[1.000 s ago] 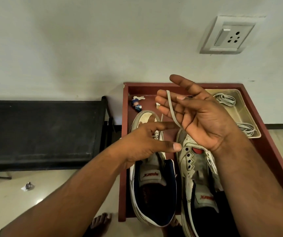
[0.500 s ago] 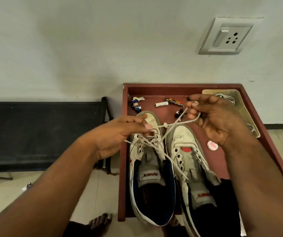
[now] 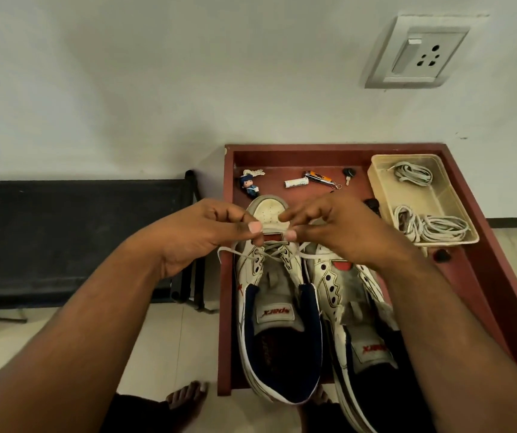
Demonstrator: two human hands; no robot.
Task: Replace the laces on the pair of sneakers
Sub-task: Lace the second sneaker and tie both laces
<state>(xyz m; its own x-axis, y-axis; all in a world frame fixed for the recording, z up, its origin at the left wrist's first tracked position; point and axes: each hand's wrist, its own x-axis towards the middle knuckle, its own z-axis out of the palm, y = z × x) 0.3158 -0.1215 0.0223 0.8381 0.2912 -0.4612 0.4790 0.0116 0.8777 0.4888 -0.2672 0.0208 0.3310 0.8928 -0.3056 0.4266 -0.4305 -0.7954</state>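
Observation:
Two white sneakers with dark lining stand side by side, toes away from me, on a red-brown table point(image 3: 297, 153). The left sneaker point(image 3: 277, 307) has a white lace point(image 3: 269, 250) crossing its lowest eyelets near the toe. My left hand point(image 3: 207, 235) pinches the lace's left strand just above the toe. My right hand point(image 3: 332, 229) pinches the right strand beside it, thumb tips nearly meeting. The right sneaker point(image 3: 344, 295) shows empty eyelets and lies partly under my right forearm.
A beige tray point(image 3: 438, 195) with coiled white laces point(image 3: 432, 226) sits at the table's right rear. A small figurine point(image 3: 249, 184), a battery point(image 3: 296, 182), a nail clipper and a key lie along the back. A black bench point(image 3: 73, 232) stands left; a wall socket is above.
Both hands came down and together over the left sneaker's toe. The lace, held high and wide before, now lies drawn flat across the lower eyelets.

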